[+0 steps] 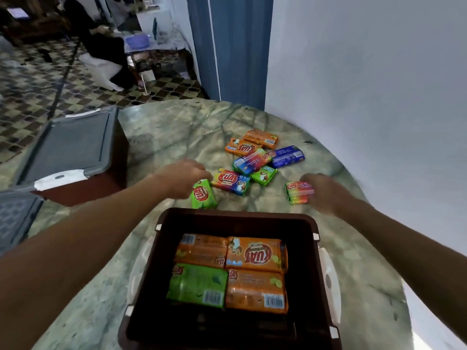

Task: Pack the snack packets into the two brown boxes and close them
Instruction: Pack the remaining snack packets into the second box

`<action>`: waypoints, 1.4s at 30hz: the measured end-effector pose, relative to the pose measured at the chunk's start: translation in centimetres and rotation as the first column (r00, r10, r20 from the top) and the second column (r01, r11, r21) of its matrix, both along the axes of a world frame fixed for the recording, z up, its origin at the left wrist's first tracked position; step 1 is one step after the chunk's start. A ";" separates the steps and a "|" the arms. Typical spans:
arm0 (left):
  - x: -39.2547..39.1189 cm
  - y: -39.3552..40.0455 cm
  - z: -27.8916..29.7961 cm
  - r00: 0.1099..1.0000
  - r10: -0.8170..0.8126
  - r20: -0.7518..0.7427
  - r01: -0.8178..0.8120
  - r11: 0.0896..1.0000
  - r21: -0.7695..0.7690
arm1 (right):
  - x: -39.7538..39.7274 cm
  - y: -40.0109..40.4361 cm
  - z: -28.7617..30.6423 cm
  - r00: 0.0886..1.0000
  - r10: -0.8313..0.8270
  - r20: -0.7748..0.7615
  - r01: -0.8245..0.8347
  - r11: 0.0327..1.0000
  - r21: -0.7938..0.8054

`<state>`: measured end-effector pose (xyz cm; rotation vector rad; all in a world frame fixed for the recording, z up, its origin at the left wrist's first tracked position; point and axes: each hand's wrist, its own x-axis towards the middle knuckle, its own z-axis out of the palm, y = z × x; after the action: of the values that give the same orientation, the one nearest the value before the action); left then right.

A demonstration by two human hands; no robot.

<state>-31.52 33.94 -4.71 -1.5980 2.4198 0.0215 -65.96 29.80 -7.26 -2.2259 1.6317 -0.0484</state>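
Head cam shows the left hand [185, 176] curled down onto a green packet [204, 194] and the right hand [326, 192] closing on a rainbow packet [298, 192], though blur hides whether either grip is firm. These look light, crinkly and slick, so I'd pinch the long edges. The near brown box [307, 224] holds four, with room on top; the table's [164, 132] right edge sits close.

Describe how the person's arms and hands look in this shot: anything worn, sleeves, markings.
Both forearms are bare along all that shows; no sleeve reaches into view. The left hand and right hand wear no gloves, and no watch, bracelet or ring can be seen at either wrist, though both hands are blurred, so small items could be missed. No markings show.
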 end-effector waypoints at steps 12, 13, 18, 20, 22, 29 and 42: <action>1.1 -2.5 -5.9 0.931 -0.295 0.214 0.269 0.953 0.140 | 0.8 -2.5 -4.3 0.904 0.181 -0.387 -0.193 0.981 0.007; 1.1 -2.2 -5.3 0.958 -0.240 0.160 0.218 0.965 0.144 | 0.8 -1.9 -3.9 0.917 0.166 -0.364 -0.176 0.984 0.005; 2.0 0.4 0.4 0.987 0.032 -0.160 -0.027 0.999 0.032 | 1.2 0.8 1.2 0.983 0.044 -0.178 -0.074 0.983 -0.169; 1.4 2.5 3.8 0.969 0.026 -0.246 -0.037 0.998 -0.042 | 1.8 2.7 4.9 0.999 0.023 -0.039 -0.031 0.974 -0.226; 0.2 5.0 6.8 0.960 0.016 -0.281 -0.034 0.998 -0.058 | 2.7 5.5 8.2 0.997 0.076 0.013 -0.070 0.963 -0.262; -6.4 13.5 6.1 0.995 0.044 -0.090 -0.041 0.998 0.037 | 6.6 15.8 8.4 0.906 0.402 -0.130 -0.414 0.907 -0.079; -5.0 14.1 -1.3 0.998 0.038 -0.049 -0.037 0.999 0.037 | 10.5 18.1 0.7 0.893 0.279 -0.353 -0.351 0.923 -0.160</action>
<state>-36.47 48.00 -6.04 -1.6457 2.4116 0.1113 -55.42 47.93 -6.58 -2.7699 1.4454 0.2507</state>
